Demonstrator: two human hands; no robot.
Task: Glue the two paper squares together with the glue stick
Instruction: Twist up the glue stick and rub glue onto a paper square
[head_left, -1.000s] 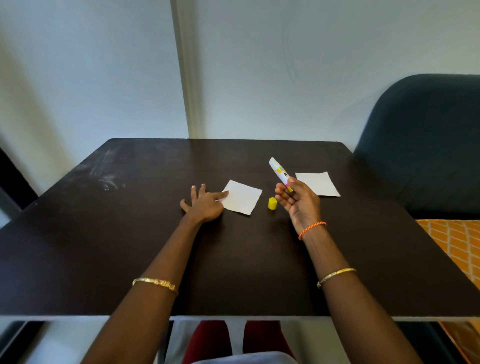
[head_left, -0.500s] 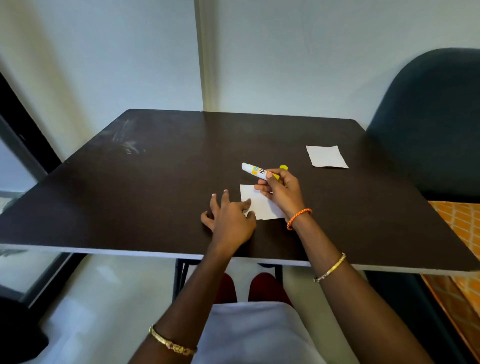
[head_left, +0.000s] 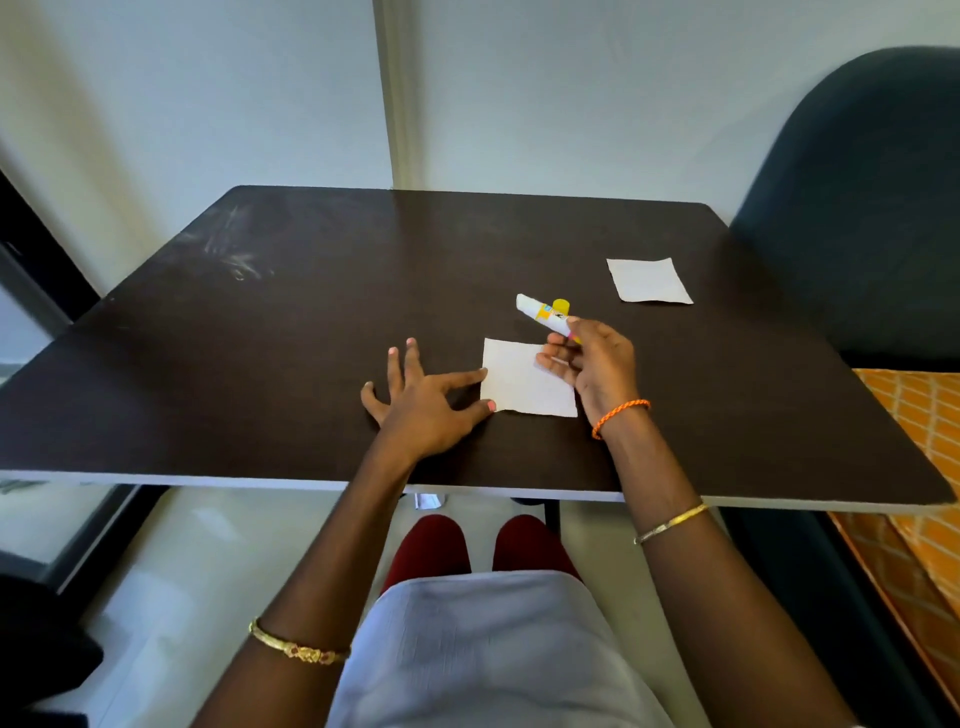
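Note:
A white paper square (head_left: 519, 383) lies on the dark table (head_left: 311, 338) in front of me. My left hand (head_left: 423, 402) rests flat beside it, with forefinger and thumb touching its left edge. My right hand (head_left: 595, 364) hovers over the square's right side and holds an uncapped glue stick (head_left: 543, 313), white with a yellow label, pointing up and to the left. The yellow cap (head_left: 561, 304) stands on the table just behind the stick. A second white paper square (head_left: 649, 280) lies farther back to the right, apart from both hands.
A dark blue chair (head_left: 857, 208) stands against the table's right side. An orange patterned cushion (head_left: 914, 415) shows below it. A pale wall rises behind the table's far edge. My legs are under the near edge.
The view tilted down and I drew the near paper square toward me. My right hand carried the glue stick over that square; in the last half second the stick rose slightly.

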